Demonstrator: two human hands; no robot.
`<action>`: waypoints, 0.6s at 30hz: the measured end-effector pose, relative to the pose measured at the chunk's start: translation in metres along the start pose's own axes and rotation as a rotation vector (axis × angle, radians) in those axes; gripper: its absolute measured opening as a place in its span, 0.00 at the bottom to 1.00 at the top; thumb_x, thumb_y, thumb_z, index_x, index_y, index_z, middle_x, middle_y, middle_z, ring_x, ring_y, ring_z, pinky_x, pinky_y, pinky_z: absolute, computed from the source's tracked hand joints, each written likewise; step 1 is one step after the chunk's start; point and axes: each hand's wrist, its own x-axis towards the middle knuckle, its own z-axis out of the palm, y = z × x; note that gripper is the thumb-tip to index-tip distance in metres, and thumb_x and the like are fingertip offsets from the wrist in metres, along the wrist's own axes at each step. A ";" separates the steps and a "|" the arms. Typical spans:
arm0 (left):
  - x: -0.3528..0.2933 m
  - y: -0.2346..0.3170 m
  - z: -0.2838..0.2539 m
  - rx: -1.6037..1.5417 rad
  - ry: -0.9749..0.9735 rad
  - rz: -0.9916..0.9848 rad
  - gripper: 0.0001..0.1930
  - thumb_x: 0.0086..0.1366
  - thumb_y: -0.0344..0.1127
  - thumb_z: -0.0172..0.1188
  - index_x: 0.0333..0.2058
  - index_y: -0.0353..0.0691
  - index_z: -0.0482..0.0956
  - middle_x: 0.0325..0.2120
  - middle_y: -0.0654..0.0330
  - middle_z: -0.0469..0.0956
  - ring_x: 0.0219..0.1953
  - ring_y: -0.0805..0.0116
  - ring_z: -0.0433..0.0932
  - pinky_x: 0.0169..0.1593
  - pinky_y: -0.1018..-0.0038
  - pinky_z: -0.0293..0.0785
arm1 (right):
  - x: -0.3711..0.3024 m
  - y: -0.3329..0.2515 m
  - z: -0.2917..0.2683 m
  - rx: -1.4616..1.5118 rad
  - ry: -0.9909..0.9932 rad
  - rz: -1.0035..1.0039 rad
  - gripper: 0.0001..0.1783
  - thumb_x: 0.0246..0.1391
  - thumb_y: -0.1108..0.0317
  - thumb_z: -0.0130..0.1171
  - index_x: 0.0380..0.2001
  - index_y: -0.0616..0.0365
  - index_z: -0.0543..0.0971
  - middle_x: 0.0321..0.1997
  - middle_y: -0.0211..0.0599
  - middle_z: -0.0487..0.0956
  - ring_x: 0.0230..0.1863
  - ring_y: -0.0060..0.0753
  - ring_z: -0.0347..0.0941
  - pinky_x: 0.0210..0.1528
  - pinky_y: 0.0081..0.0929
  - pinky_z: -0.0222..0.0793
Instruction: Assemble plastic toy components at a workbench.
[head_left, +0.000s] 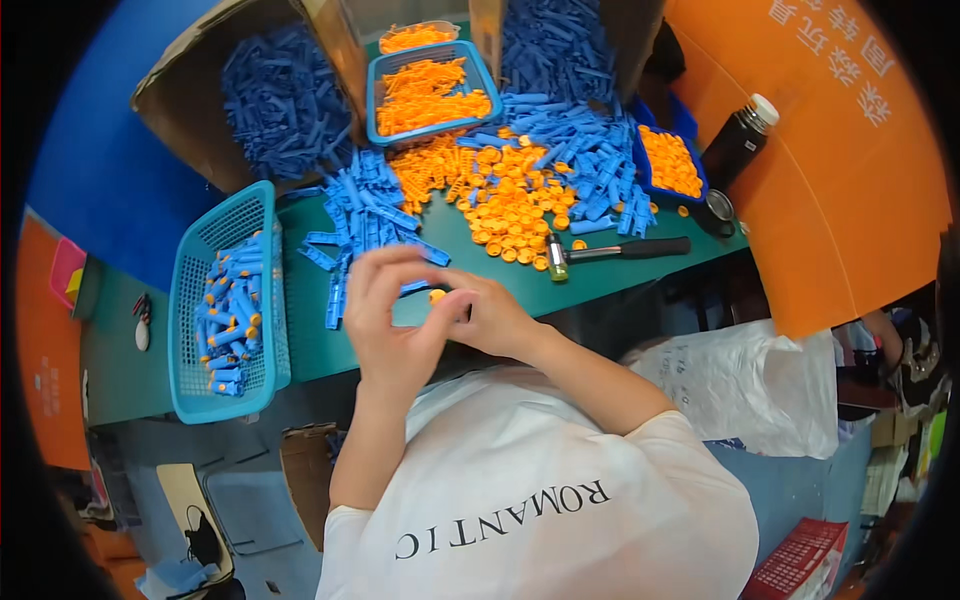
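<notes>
Two bare hands come together over the near edge of a green bench (318,345). Between them, close to the left thumb's tip, shows a small orange piece (437,296), partly covered by the fingers. The left hand (383,318) is arched, its thumb and forefinger bowed well apart at the middle and drawing nearer each other toward the right hand (497,318). The right hand's fingers are bent inward, meeting or overlapping the left fingertips; its grip is mostly hidden. Which hand has hold of the orange piece, and how tightly the fingertips close, I cannot tell. A sliver of blue shows through the gap in the left hand, but whether it is touched is unclear.

Just beyond the hands lie long blue parts (372,215), and farther right a heap of orange caps (515,215). A hammer (610,250) with a dark handle rests beside the caps, to the right of the hands. Well to the left stands a turquoise basket (277,330) containing blue tubes with orange ends (235,310).
</notes>
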 end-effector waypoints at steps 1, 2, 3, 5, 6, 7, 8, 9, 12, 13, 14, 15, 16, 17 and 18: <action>0.000 0.003 -0.003 -0.144 -0.109 -0.042 0.11 0.59 0.32 0.71 0.23 0.36 0.79 0.32 0.54 0.79 0.33 0.61 0.79 0.38 0.70 0.74 | 0.004 0.006 0.008 -0.186 0.055 -0.158 0.23 0.48 0.63 0.74 0.48 0.59 0.82 0.41 0.41 0.84 0.31 0.30 0.80 0.33 0.34 0.76; 0.001 0.007 -0.003 -0.295 -0.222 -0.081 0.19 0.66 0.36 0.67 0.17 0.36 0.76 0.22 0.57 0.79 0.25 0.66 0.78 0.32 0.72 0.72 | 0.006 0.010 0.012 -0.248 -0.024 -0.071 0.12 0.54 0.62 0.68 0.37 0.59 0.84 0.30 0.37 0.84 0.32 0.31 0.82 0.36 0.37 0.76; 0.001 0.022 0.003 -0.530 -0.293 -0.254 0.26 0.71 0.42 0.60 0.13 0.38 0.72 0.15 0.60 0.74 0.19 0.68 0.72 0.27 0.73 0.66 | 0.004 0.027 0.023 -0.248 -0.024 -0.078 0.12 0.54 0.62 0.68 0.37 0.59 0.84 0.30 0.37 0.84 0.32 0.31 0.82 0.36 0.37 0.76; -0.004 0.038 0.029 -0.830 -0.522 -0.373 0.38 0.80 0.54 0.42 0.08 0.43 0.65 0.08 0.62 0.68 0.10 0.70 0.66 0.20 0.75 0.61 | -0.008 0.076 0.039 0.934 -0.070 0.305 0.11 0.56 0.62 0.65 0.33 0.59 0.83 0.27 0.35 0.83 0.30 0.32 0.81 0.37 0.38 0.76; -0.018 0.035 0.043 -0.920 -0.611 -0.536 0.40 0.79 0.58 0.42 0.09 0.38 0.69 0.10 0.64 0.68 0.15 0.74 0.68 0.26 0.77 0.65 | -0.003 0.051 0.030 0.563 -0.056 -0.012 0.11 0.54 0.63 0.68 0.35 0.59 0.81 0.29 0.38 0.80 0.30 0.36 0.78 0.35 0.36 0.73; -0.045 0.042 0.081 -0.672 -0.345 -0.685 0.42 0.79 0.59 0.39 0.07 0.39 0.66 0.09 0.63 0.66 0.14 0.73 0.66 0.25 0.79 0.63 | 0.003 0.020 0.016 0.177 -0.031 -0.311 0.13 0.53 0.65 0.71 0.37 0.59 0.79 0.31 0.42 0.78 0.30 0.41 0.75 0.33 0.34 0.70; -0.044 0.050 0.088 -0.695 -0.396 -0.665 0.42 0.79 0.59 0.39 0.07 0.39 0.66 0.09 0.63 0.66 0.14 0.73 0.66 0.25 0.79 0.63 | 0.000 0.010 0.008 0.040 0.036 -0.236 0.13 0.52 0.65 0.71 0.35 0.59 0.79 0.30 0.41 0.77 0.29 0.40 0.75 0.31 0.34 0.69; -0.046 0.056 0.085 -0.849 -0.580 -0.690 0.40 0.80 0.57 0.40 0.07 0.41 0.65 0.09 0.63 0.66 0.15 0.73 0.67 0.26 0.79 0.63 | -0.001 0.002 0.015 -0.081 0.076 -0.170 0.12 0.51 0.66 0.72 0.34 0.59 0.79 0.29 0.39 0.77 0.27 0.39 0.74 0.30 0.34 0.69; -0.046 0.073 0.078 -1.111 -0.961 -0.693 0.39 0.81 0.53 0.40 0.07 0.43 0.64 0.08 0.63 0.65 0.15 0.72 0.67 0.26 0.78 0.61 | 0.003 -0.004 0.015 -0.138 0.128 -0.188 0.11 0.49 0.64 0.71 0.29 0.57 0.78 0.27 0.37 0.78 0.28 0.43 0.76 0.29 0.39 0.69; -0.046 0.074 0.075 -1.111 -0.989 -0.684 0.39 0.81 0.53 0.40 0.07 0.43 0.64 0.08 0.63 0.65 0.15 0.72 0.67 0.26 0.78 0.61 | 0.004 -0.004 0.014 -0.158 0.124 -0.168 0.11 0.49 0.64 0.71 0.28 0.56 0.78 0.28 0.37 0.80 0.31 0.46 0.78 0.31 0.41 0.71; -0.046 0.074 0.072 -1.121 -0.953 -0.642 0.39 0.81 0.52 0.40 0.07 0.43 0.64 0.08 0.63 0.65 0.15 0.72 0.67 0.25 0.77 0.62 | 0.003 -0.007 0.015 -0.153 0.107 -0.123 0.10 0.49 0.64 0.70 0.27 0.56 0.79 0.28 0.37 0.80 0.31 0.46 0.79 0.31 0.41 0.72; -0.045 0.074 0.070 -1.132 -0.910 -0.598 0.39 0.81 0.52 0.39 0.07 0.43 0.64 0.07 0.63 0.65 0.14 0.72 0.66 0.25 0.77 0.62 | 0.003 -0.007 0.015 -0.158 0.125 -0.123 0.10 0.49 0.64 0.70 0.27 0.56 0.79 0.28 0.37 0.80 0.31 0.46 0.79 0.31 0.41 0.72; -0.045 0.075 0.067 -1.114 -0.892 -0.600 0.39 0.81 0.51 0.39 0.07 0.42 0.64 0.06 0.64 0.64 0.14 0.73 0.66 0.24 0.76 0.62 | 0.003 -0.006 0.017 -0.152 0.126 -0.112 0.10 0.49 0.64 0.70 0.28 0.56 0.79 0.28 0.36 0.80 0.31 0.46 0.79 0.32 0.41 0.72; -0.047 0.075 0.065 -1.112 -0.903 -0.589 0.39 0.81 0.51 0.39 0.07 0.42 0.64 0.06 0.64 0.64 0.14 0.73 0.66 0.24 0.76 0.62 | 0.003 -0.006 0.018 -0.146 0.124 -0.101 0.10 0.49 0.64 0.70 0.28 0.56 0.79 0.28 0.36 0.81 0.31 0.45 0.79 0.32 0.41 0.73; -0.049 0.074 0.065 -1.110 -0.899 -0.579 0.38 0.81 0.51 0.40 0.08 0.41 0.65 0.08 0.64 0.65 0.14 0.74 0.67 0.23 0.78 0.63 | 0.001 -0.010 0.017 -0.141 0.121 -0.092 0.10 0.49 0.64 0.70 0.28 0.56 0.79 0.29 0.36 0.81 0.31 0.46 0.79 0.33 0.41 0.73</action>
